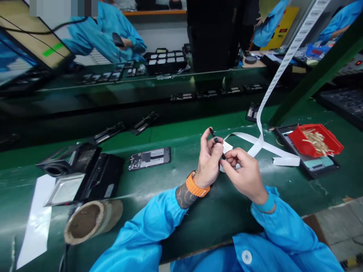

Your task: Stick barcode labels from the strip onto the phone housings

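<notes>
My left hand is closed around a thin black piece, seen nearly edge-on, so its exact kind does not show. At the lower end of that piece, my right hand pinches with thumb and fingers. A small white printed label shows just behind the fingers; whether it is stuck to the piece I cannot tell. To the left of my hands, an opened phone lies flat on the green bench with its circuit board and metal frame showing.
A long label strip hangs down and curls on the bench. At right, a red bin of small tan pieces sits on a black tray. Left are a black device and a cardboard tube. Opposite, a person in blue works.
</notes>
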Motion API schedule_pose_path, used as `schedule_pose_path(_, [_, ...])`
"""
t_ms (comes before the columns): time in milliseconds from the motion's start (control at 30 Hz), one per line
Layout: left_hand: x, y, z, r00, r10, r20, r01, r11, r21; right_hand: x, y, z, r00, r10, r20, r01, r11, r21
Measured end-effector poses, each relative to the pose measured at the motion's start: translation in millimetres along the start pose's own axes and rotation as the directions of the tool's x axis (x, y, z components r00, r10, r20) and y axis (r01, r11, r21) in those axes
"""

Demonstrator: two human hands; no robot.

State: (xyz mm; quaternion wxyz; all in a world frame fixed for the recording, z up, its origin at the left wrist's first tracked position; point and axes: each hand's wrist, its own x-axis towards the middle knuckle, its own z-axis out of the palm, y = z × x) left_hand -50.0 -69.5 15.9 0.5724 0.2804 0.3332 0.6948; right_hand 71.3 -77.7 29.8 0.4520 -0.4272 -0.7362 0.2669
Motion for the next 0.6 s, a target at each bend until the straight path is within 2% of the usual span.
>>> schedule_pose_path(67, [5.5, 13.4, -5.2, 0.989, -0.071, 0.126, 0.065, 0.996, 0.053, 4.4, 1.8, -10.1, 0.998, -0.051, 0.036, 0.054, 0.995, -0.088])
schedule_pose_path(100, [10.2, 22.8, -8.0, 0.968, -0.161, 0.192, 0.144, 0.985, 0.099, 7.3, 3.6, -15.2, 0.993, -0.097, 0.073, 0.107, 0.984, -0.146])
schedule_pose_path(133, [15.9, 33.0, -10.9, 0.927, -0.279, 0.251, 0.243, 0.956, 0.167, 10.6, 6.0, -19.5, 0.978, -0.159, 0.134, 0.184, 0.962, -0.203])
schedule_pose_path(200, [29.4, 50.8, -16.3, 0.811, -0.498, 0.306, 0.387, 0.85, 0.359, 18.8, 11.4, -23.2, 0.91, -0.278, 0.308, 0.366, 0.886, -0.285])
schedule_pose_path(233, [37.0, 56.5, -18.6, 0.77, -0.563, 0.299, 0.404, 0.795, 0.453, 23.4, 14.4, -22.3, 0.866, -0.311, 0.392, 0.443, 0.841, -0.31])
schedule_pose_path(267, [45.2, 59.2, -20.6, 0.754, -0.595, 0.279, 0.4, 0.753, 0.523, 28.3, 17.5, -20.0, 0.832, -0.324, 0.451, 0.494, 0.802, -0.336])
schedule_pose_path(300, [54.4, 58.9, -22.5, 0.759, -0.602, 0.249, 0.392, 0.728, 0.562, 33.3, 21.0, -17.1, 0.817, -0.324, 0.476, 0.52, 0.77, -0.369])
schedule_pose_path(333, [64.7, 56.0, -24.3, 0.774, -0.596, 0.214, 0.397, 0.721, 0.568, 38.2, 24.9, -14.6, 0.823, -0.321, 0.468, 0.524, 0.748, -0.408])
schedule_pose_path(400, [90.9, 45.9, -27.7, 0.822, -0.559, 0.111, 0.445, 0.752, 0.487, 46.3, 34.7, -15.2, 0.866, -0.332, 0.374, 0.488, 0.727, -0.483])
schedule_pose_path(433, [107.8, 40.9, -29.5, 0.86, -0.509, 0.036, 0.45, 0.79, 0.416, 48.9, 40.9, -19.6, 0.888, -0.346, 0.302, 0.457, 0.727, -0.512])
schedule_pose_path(500, [150.0, 35.7, -32.9, 0.932, -0.333, -0.141, 0.361, 0.882, 0.302, 49.9, 56.6, -36.7, 0.924, -0.358, 0.135, 0.371, 0.752, -0.545])
schedule_pose_path(567, [201.5, 39.9, -36.3, 0.949, -0.157, -0.275, 0.237, 0.929, 0.286, 45.8, 76.8, -60.0, 0.951, -0.309, -0.022, 0.246, 0.796, -0.553])
schedule_pose_path(600, [229.0, 45.2, -38.2, 0.948, -0.101, -0.302, 0.199, 0.929, 0.313, 42.6, 88.4, -71.3, 0.963, -0.257, -0.084, 0.168, 0.815, -0.555])
